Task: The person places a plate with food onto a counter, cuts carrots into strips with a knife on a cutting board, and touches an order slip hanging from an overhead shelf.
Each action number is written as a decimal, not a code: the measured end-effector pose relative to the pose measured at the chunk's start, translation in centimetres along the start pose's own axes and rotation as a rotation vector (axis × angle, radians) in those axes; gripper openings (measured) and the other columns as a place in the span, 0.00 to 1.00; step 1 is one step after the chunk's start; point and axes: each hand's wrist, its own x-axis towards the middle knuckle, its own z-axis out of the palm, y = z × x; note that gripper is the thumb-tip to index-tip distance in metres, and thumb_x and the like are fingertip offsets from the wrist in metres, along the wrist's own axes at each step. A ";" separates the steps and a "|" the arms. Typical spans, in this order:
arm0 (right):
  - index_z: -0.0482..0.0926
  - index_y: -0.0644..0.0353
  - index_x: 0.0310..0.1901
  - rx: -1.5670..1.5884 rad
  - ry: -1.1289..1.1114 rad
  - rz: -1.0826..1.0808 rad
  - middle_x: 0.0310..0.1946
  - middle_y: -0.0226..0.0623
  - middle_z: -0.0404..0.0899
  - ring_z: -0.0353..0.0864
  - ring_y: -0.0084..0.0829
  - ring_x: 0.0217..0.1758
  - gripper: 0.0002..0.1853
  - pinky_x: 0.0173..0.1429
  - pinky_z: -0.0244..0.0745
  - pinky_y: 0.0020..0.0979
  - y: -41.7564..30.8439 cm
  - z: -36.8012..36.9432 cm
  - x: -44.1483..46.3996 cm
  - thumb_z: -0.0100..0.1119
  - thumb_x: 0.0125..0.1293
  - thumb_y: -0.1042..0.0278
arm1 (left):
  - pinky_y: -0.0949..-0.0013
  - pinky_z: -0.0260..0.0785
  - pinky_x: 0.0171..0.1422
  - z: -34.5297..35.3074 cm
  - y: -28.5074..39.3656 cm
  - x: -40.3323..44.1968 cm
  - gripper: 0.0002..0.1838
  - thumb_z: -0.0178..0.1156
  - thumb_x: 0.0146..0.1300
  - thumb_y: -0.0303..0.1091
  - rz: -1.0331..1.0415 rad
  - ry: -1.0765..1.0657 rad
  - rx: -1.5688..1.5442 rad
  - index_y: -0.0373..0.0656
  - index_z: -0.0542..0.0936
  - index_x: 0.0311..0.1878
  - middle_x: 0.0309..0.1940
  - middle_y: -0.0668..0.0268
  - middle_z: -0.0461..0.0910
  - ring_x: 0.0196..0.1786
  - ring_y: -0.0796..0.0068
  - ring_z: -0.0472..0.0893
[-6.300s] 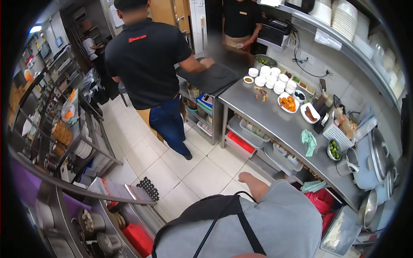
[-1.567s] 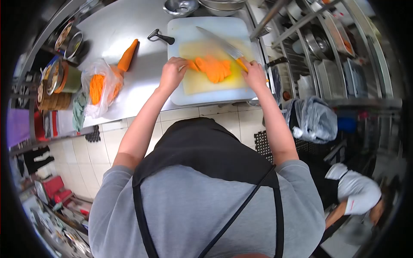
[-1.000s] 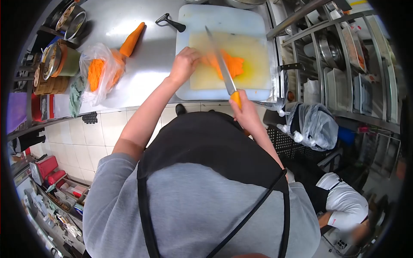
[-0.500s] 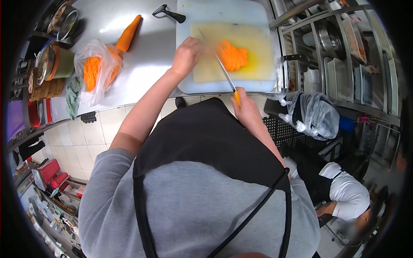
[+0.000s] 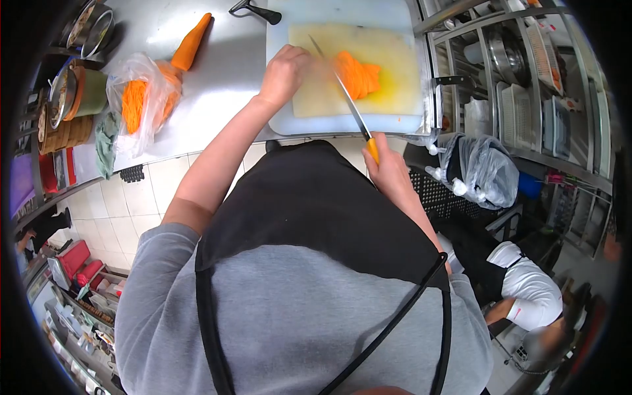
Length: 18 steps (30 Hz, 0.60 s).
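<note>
In my right hand (image 5: pixel 390 168) is a knife (image 5: pixel 352 105) with a yellow handle, its blade slanting up and left across the cutting board (image 5: pixel 282 108). My left hand (image 5: pixel 284 72) is curled beside the blade's left side. A blurred, orange-tinted patch at its fingertips hides what they grip. Right against the blade lies a fanned pile of thin carrot slices (image 5: pixel 359 76), on a yellow-stained patch of the board. A whole peeled carrot (image 5: pixel 192 43) rests on the steel counter to the left. Near the board's upper left corner is a black peeler (image 5: pixel 263 13).
A clear plastic bag (image 5: pixel 153 99) of shredded carrot sits on the counter beside a green cloth (image 5: pixel 105 141). Pots and containers (image 5: pixel 89 92) stand at the far left. Metal shelving (image 5: pixel 520 72) runs along the right. A co-worker in white (image 5: pixel 532 293) is low at the right.
The view has shifted slightly, so the board and carrots sit higher. My right hand and the knife handle have moved a little right and down. My left hand stays by the blade.
</note>
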 end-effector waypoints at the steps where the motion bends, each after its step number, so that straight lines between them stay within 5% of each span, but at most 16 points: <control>1: 0.61 0.56 0.51 0.001 -0.002 0.001 0.26 0.58 0.74 0.73 0.60 0.33 0.17 0.35 0.65 0.51 0.1 0.1 -0.1 0.49 0.63 0.64 | 0.67 0.70 0.40 0.0 0.1 0.0 0.05 0.61 0.47 0.24 -0.006 0.002 -0.016 0.40 0.80 0.30 0.32 0.67 0.79 0.37 0.65 0.75; 18: 0.60 0.62 0.47 -0.012 -0.025 0.017 0.24 0.58 0.74 0.73 0.59 0.31 0.15 0.34 0.67 0.51 0.8 0.8 -0.3 0.49 0.61 0.68 | 0.67 0.71 0.42 0.0 0.2 -0.2 0.06 0.60 0.47 0.23 -0.045 -0.003 -0.005 0.40 0.81 0.31 0.33 0.66 0.79 0.39 0.65 0.76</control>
